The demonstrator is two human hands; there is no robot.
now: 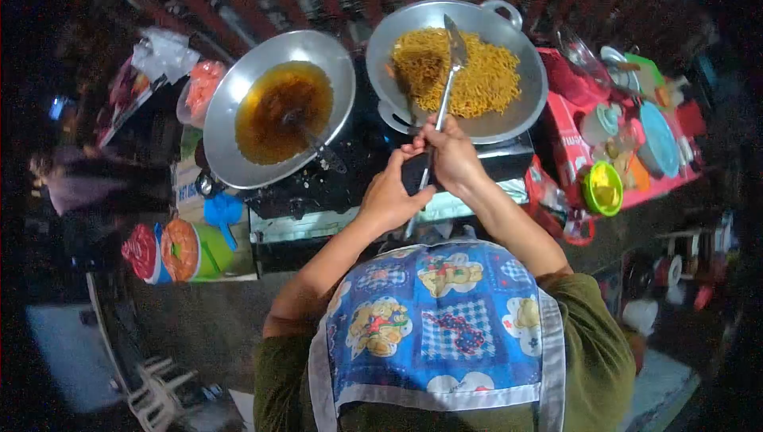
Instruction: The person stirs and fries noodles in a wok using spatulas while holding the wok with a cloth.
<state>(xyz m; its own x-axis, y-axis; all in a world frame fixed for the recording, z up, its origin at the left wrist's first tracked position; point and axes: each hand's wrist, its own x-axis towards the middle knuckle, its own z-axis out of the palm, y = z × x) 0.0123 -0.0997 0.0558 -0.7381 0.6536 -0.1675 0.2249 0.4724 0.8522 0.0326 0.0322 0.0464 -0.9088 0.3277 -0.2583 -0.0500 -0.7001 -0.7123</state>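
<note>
Both hands are close together in front of the right wok [528, 86], which holds yellow noodles [489, 74]. My right hand [455, 154] is closed around the handle of a long metal spatula [455, 50], whose blade rests at the far part of the noodles. My left hand [395, 195] is beside it, fingers curled around a dark object [413, 171] that I cannot make out clearly; its thumb lies by the lower end of the spatula handle. To the left, another wok [218, 106] holds brown oil [278, 114] with a ladle [322, 150] in it.
A blue dipper [224, 209] and a green container [213, 251] stand at the left. On the right are a lime-green bowl [602, 189], a light-blue plate [658, 139] and a red cloth [574, 78]. A person [111, 174] is at the far left.
</note>
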